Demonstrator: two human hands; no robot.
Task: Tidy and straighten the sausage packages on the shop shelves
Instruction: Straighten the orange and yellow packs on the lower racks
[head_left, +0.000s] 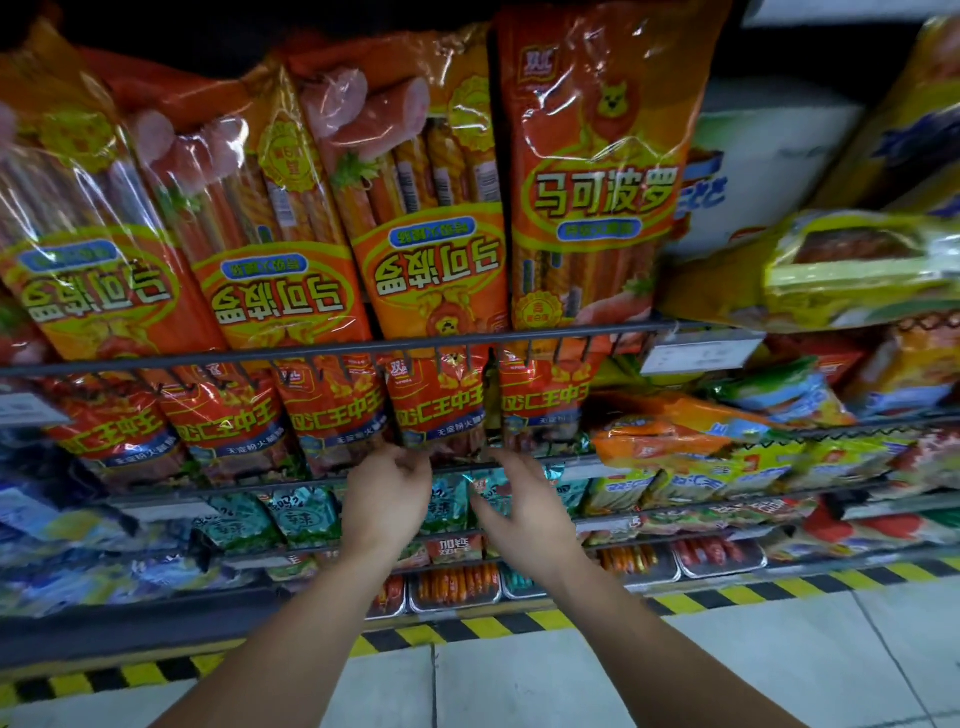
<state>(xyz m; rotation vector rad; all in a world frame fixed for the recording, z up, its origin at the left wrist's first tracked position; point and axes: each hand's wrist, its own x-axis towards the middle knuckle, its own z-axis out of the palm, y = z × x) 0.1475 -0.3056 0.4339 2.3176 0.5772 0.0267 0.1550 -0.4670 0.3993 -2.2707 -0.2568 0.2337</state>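
Shop shelves (322, 347) fill the frame above a pale tiled floor (519, 675). Tall orange sausage packs (431, 249) run along the top, cut off at the upper edge. Red sausage packs (332, 410) line the middle row. My left hand (387, 493) curls at one red pack's lower edge; whether it pinches, I cannot tell. My right hand (524, 514), fingers loosely spread, partly hides teal packets (301, 514). The right edge is blurred.

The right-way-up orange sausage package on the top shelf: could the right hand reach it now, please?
Probably yes: nothing stands between the right hand and the orange package; only a low wire rail crosses its foot.
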